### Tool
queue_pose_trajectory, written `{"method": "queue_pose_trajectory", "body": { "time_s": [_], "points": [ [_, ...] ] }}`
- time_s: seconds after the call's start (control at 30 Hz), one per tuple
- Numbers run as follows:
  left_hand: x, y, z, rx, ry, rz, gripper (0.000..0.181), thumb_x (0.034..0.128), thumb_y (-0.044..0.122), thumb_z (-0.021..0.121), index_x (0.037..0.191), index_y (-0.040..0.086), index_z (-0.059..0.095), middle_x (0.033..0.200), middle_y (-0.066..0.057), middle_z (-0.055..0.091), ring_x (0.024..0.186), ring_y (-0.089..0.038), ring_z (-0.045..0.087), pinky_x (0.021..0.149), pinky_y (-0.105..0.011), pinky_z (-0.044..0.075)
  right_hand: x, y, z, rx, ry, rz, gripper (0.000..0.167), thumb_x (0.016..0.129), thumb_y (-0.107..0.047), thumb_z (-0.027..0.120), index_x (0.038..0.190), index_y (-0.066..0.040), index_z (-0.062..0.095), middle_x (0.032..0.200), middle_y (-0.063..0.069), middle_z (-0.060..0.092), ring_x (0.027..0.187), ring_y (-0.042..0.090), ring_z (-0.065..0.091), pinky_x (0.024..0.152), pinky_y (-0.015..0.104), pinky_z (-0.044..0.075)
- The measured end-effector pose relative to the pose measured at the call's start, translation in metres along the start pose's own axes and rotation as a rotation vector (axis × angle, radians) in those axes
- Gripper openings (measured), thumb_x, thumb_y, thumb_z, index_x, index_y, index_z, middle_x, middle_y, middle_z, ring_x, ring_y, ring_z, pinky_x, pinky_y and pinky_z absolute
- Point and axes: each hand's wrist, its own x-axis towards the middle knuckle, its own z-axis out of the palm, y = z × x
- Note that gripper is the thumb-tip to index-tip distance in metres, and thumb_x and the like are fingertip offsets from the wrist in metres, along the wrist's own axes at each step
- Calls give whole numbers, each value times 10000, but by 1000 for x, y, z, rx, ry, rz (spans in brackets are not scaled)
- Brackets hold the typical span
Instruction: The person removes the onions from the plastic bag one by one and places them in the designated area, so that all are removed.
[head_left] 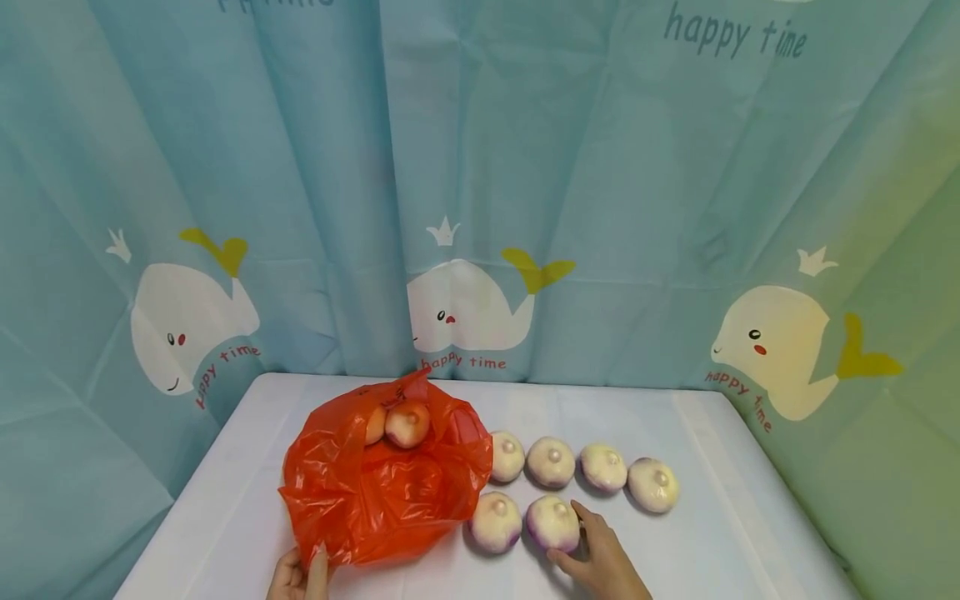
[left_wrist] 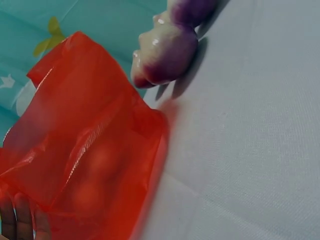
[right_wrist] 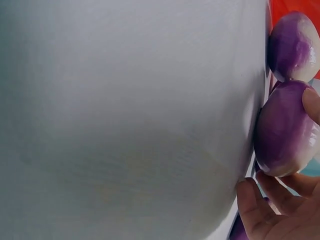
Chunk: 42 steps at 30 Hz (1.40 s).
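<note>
Red plastic bag (head_left: 390,500), cream-and-purple bulbs (head_left: 553,523), white tabletop (head_left: 697,542), blue curtain (head_left: 480,125) with white whales (head_left: 476,312)

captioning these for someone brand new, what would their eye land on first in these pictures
Probably the crumpled red bag on the left side of the white table, its near edge pinched by the left hand. Next, six purple-and-white bulbs to its right, four behind and two in front, with the right hand gripping the front right one. Behind the table, cartoon whales dot the blue curtain.
</note>
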Motion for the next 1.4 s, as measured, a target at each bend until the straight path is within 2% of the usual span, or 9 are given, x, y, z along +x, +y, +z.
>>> {"method": "queue_pose_trajectory", "body": {
  "time_s": [0.07, 0.33, 0.5, 0.6, 0.67, 0.83, 1.0, 1.2, 1.4],
  "points": [
    [1, -2, 0, 9, 1, -4, 312, 943, 83, 505, 1154, -141, 455, 1110, -269, 502, 728, 104, 526, 621, -95, 486, 0, 0, -1, 0, 1, 4, 807, 766, -294, 770, 1294, 167, 370, 1207, 298, 485, 1088, 469, 492, 918, 605, 381],
    [9, -16, -1, -12, 15, -3, 305, 939, 87, 516, 1139, -138, 466, 1127, -302, 501, 717, 104, 524, 609, -96, 487, -2, 2, 0, -16, 12, -10, 807, 760, -286, 776, 1295, 164, 370, 1190, 293, 467, 1026, 442, 519, 864, 567, 441],
    [14, -23, -1, -15, 39, -30, 210, 948, 82, 530, 1085, -75, 503, 1024, -142, 568, 709, 90, 533, 597, -99, 489, -3, 2, 1, -5, 4, 5, 817, 763, -271, 775, 1309, 159, 346, 1188, 306, 432, 1007, 454, 516, 807, 522, 493],
    [15, -23, 0, -3, 46, -43, 237, 948, 78, 522, 1107, -94, 490, 1045, -184, 566, 702, 90, 525, 588, -97, 487, -3, 2, 0, 1, 5, -10, 818, 755, -245, 781, 1301, 176, 341, 1169, 315, 437, 988, 472, 521, 776, 483, 515],
    [13, -22, -1, 9, 27, -33, 304, 949, 81, 508, 1151, -139, 452, 1135, -299, 504, 700, 96, 510, 584, -91, 482, -3, 3, 0, -11, 5, -27, 816, 753, -242, 781, 1292, 186, 342, 1159, 315, 444, 978, 467, 525, 766, 473, 519],
    [11, -18, -2, -50, 22, -3, 315, 926, 106, 560, 1103, -138, 470, 1014, -208, 560, 693, 73, 534, 578, -103, 489, -3, 6, 2, -53, -1, -64, 846, 736, -251, 791, 1284, 203, 332, 1148, 298, 459, 972, 412, 519, 757, 442, 521],
    [9, -14, -1, -80, 20, -6, 288, 906, 99, 576, 1085, -109, 489, 866, 31, 559, 701, 53, 549, 586, -118, 499, -1, 8, 2, -94, 13, -105, 871, 706, -245, 810, 1275, 214, 336, 1086, 222, 510, 959, 372, 514, 741, 407, 508],
    [5, -10, -2, 12, 10, -21, 363, 927, 158, 550, 1149, -115, 464, 974, -110, 569, 697, 64, 537, 593, -115, 497, -2, 10, 0, -89, -6, -118, 874, 710, -230, 801, 1280, 221, 315, 1077, 214, 535, 1001, 465, 491, 823, 594, 435],
    [3, -10, -1, 59, 18, -15, 403, 938, 224, 542, 1153, -108, 464, 1061, -238, 533, 680, 58, 524, 588, -102, 487, -2, 11, 0, -76, 6, -135, 883, 691, -213, 812, 1268, 236, 316, 1124, 297, 520, 1034, 525, 477, 853, 647, 386]
  ]
}}
